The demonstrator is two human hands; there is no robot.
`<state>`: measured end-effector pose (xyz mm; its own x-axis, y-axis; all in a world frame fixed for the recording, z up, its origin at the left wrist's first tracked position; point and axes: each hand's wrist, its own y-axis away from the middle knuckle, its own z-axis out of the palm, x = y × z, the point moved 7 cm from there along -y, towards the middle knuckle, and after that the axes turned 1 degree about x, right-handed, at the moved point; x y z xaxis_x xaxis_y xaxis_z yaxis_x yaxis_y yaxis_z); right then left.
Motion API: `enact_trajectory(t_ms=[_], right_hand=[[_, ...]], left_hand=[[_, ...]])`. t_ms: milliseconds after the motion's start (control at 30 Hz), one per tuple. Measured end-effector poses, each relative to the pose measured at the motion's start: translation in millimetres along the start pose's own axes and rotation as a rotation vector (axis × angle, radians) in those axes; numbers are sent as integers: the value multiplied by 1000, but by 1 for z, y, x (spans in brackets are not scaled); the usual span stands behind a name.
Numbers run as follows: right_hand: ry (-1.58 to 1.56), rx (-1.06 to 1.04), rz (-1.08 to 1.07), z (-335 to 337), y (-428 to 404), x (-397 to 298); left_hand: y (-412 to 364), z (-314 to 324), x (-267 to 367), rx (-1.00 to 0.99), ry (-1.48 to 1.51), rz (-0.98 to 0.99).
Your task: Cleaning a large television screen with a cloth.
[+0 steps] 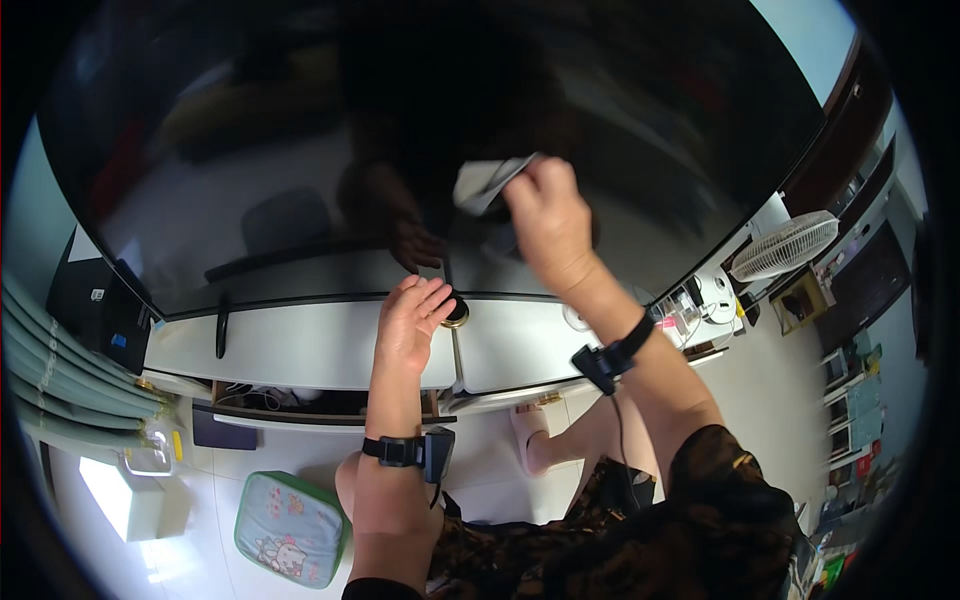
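Note:
A large dark television screen [300, 150] fills the upper view and mirrors my arms. My right hand [551, 217] grips a folded grey and white cloth [487, 180] in front of the screen, right of its middle. Whether the cloth touches the glass cannot be told. Palm up with its fingers apart, my left hand [411, 319] holds nothing near the screen's lower edge. Beside its fingertips is a round black cap with a gold rim [454, 311] on the white cabinet top [300, 341].
Below the cabinet top, a drawer [315, 409] with cables stands open. A green-edged padded stool [289, 525] and a white box [124, 499] are on the floor at left. A white fan [787, 244] stands at right, and curtains [67, 375] hang at left.

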<state>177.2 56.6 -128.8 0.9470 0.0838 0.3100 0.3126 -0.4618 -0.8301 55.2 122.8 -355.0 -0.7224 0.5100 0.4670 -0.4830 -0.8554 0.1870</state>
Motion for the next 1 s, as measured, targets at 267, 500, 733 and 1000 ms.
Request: enact_trajectory(t_ms=[267, 500, 733, 1000], right_hand=[[-22, 362, 210, -42, -85, 29], [-149, -157, -384, 51, 2, -96], [9, 158, -258, -24, -91, -21], [66, 439, 59, -64, -147, 26]], left_hand=[[13, 11, 16, -111, -102, 32], [19, 4, 41, -206, -44, 127], [30, -11, 51, -140, -114, 166], [32, -11, 46, -117, -195, 158]])
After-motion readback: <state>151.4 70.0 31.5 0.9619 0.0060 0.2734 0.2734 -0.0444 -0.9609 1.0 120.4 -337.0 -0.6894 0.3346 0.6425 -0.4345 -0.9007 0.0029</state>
